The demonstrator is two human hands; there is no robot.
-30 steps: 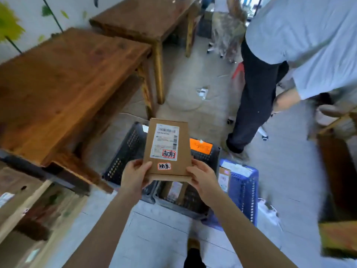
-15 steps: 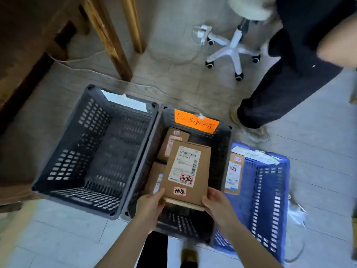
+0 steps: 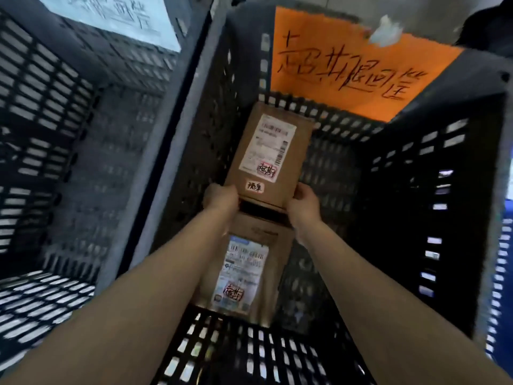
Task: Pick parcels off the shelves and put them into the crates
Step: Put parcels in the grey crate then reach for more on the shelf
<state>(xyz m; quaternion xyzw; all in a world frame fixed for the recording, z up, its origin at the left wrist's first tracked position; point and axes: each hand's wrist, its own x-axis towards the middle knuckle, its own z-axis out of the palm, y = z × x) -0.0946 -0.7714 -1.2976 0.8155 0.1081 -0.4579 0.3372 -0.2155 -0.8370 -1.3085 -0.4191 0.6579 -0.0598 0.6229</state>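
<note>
Both arms reach down into a dark grey plastic crate (image 3: 416, 190) with slotted walls. The left hand (image 3: 220, 197) and the right hand (image 3: 304, 202) hold a flat brown cardboard parcel (image 3: 295, 151) by the two corners of its near edge, fingers curled under and thumbs on top. The parcel is low inside the crate, at the far end, with its white shipping label facing up. I cannot tell if it already rests on the bottom. A second brown parcel (image 3: 245, 270) lies in the same crate, nearer, between the forearms. An orange paper sign (image 3: 347, 73) with black handwriting hangs on the far wall. To the left stands another grey crate (image 3: 41, 120) with a white paper sign (image 3: 111, 18). A blue crate (image 3: 503, 273) shows at the right edge.
</note>
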